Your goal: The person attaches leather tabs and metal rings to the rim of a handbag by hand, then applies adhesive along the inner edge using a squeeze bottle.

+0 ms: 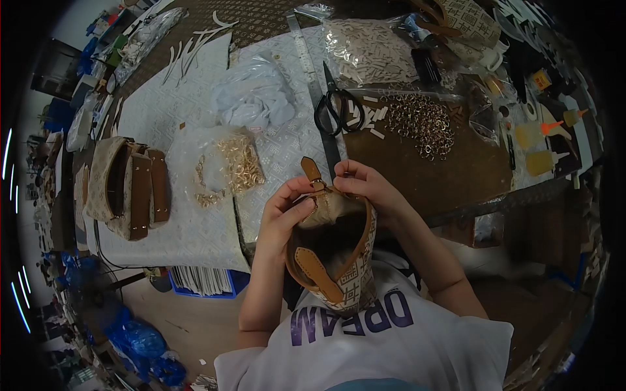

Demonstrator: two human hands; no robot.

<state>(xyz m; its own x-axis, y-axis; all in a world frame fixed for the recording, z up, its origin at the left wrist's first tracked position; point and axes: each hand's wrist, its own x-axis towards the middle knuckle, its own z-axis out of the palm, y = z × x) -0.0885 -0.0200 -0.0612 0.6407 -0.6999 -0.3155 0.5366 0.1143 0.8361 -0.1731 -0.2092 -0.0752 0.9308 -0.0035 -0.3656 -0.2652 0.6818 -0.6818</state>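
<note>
A patterned bag (pixel 357 281) with brown leather trim is held against my chest, its dark opening facing up. My left hand (pixel 287 208) pinches the bag's rim near a small metal ring. On the other side of the brown strap tab (pixel 311 171), my right hand (pixel 366 184) grips the rim with fingers bent. The tab stands up between both hands. A second brown tab (pixel 317 272) lies over the near side of the opening.
Finished-looking bags (pixel 134 186) stand on the left. Black scissors (pixel 336 107), a metal ruler (pixel 304 55), metal rings (pixel 420 127), a bag of gold hardware (pixel 240 159) and glue bottles (pixel 540 163) lie beyond my hands. A blue bin (pixel 208 281) sits below the table edge.
</note>
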